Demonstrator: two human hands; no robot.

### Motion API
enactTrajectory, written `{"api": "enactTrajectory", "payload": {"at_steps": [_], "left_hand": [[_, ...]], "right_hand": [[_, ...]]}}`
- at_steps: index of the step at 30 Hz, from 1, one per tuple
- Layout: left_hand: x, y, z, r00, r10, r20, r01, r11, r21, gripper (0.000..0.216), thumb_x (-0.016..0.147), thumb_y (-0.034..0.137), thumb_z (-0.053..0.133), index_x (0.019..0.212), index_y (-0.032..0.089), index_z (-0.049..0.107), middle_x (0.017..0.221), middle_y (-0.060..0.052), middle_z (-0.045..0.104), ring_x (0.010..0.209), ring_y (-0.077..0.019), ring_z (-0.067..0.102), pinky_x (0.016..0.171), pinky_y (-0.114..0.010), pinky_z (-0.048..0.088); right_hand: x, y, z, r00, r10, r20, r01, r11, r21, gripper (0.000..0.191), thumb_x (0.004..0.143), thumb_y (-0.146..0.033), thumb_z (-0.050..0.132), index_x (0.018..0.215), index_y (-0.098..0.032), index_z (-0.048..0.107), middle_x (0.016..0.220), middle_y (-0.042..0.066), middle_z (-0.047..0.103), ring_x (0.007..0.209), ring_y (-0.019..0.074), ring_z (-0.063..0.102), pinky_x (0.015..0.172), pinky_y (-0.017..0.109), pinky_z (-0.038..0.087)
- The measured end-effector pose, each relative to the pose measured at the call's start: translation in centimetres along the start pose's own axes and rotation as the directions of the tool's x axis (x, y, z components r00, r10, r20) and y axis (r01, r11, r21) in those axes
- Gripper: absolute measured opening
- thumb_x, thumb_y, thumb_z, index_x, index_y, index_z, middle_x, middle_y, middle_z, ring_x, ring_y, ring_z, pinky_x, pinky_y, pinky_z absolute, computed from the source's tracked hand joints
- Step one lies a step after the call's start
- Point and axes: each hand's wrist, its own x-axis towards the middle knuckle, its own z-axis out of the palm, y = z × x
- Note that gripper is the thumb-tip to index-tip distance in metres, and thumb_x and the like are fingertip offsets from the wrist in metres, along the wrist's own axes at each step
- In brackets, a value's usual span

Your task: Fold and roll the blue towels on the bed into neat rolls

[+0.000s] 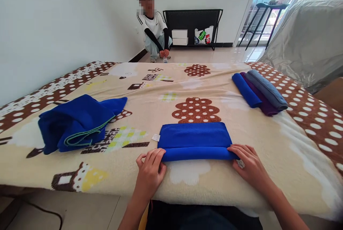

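A blue towel (197, 135) lies flat in front of me, its near edge rolled into a thick band. My left hand (151, 164) grips the left end of that band, with fingers on top and thumb at the near side. At the opposite end, my right hand (248, 162) pinches the roll the same way. A small white tag sticks out at the towel's left edge. Off to the left sits a crumpled blue towel (77, 123) with a green-stitched edge. Farther right lie three rolled towels side by side: blue (245, 90), purple (264, 103) and grey-blue (268, 89).
A cream patterned blanket (150, 112) covers the bed surface beneath everything. Beyond its far edge a person (155, 30) squats by the wall, near a black rack (193, 19) holding white boxes and a bag. A covered bulky object (308, 40) and a stool (264, 23) stand at right.
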Motion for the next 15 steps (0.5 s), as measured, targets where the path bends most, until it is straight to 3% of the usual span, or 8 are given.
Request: {"api": "enactTrajectory", "payload": {"at_steps": [5,11,15], "left_hand": [[0.6,0.9,-1.2,1.0,-0.006,-0.001,0.006,0.999,0.04,0.034,0.084,0.003,0.046,0.11,0.021,0.056,0.103,-0.006,0.072,0.098,-0.024,0.067,0.094,-0.042,0.032],[-0.6,1.0,-2.8,0.996,-0.026,0.084,0.028,0.999,-0.027,0.03,0.08,0.003,0.042,0.1,0.021,0.054,0.089,-0.004,0.068,0.083,-0.0207,0.064,0.092,-0.042,0.032],[0.3,1.2,-2.1,0.992,-0.115,0.057,0.112,0.992,0.058,0.03,0.079,0.003,0.043,0.099,0.021,0.057,0.094,-0.006,0.07,0.088,-0.0226,0.066,0.091,-0.046,0.03]], "right_hand": [[-0.1,-0.5,-0.6,0.999,-0.024,-0.022,0.024,1.0,0.009,0.037,0.087,-0.014,0.048,0.123,-0.02,0.055,0.112,0.006,0.069,0.106,0.0208,0.063,0.096,0.04,0.043],[-1.1,-1.5,-2.2,0.992,-0.026,0.123,0.011,0.993,0.117,0.03,0.09,-0.014,0.045,0.117,-0.022,0.056,0.107,0.004,0.067,0.103,0.0187,0.061,0.093,0.037,0.043],[0.0,-2.1,-1.3,0.996,0.07,0.058,-0.07,0.998,0.003,0.028,0.092,-0.016,0.043,0.113,-0.019,0.061,0.105,0.007,0.066,0.101,0.0228,0.059,0.091,0.041,0.043]]}}
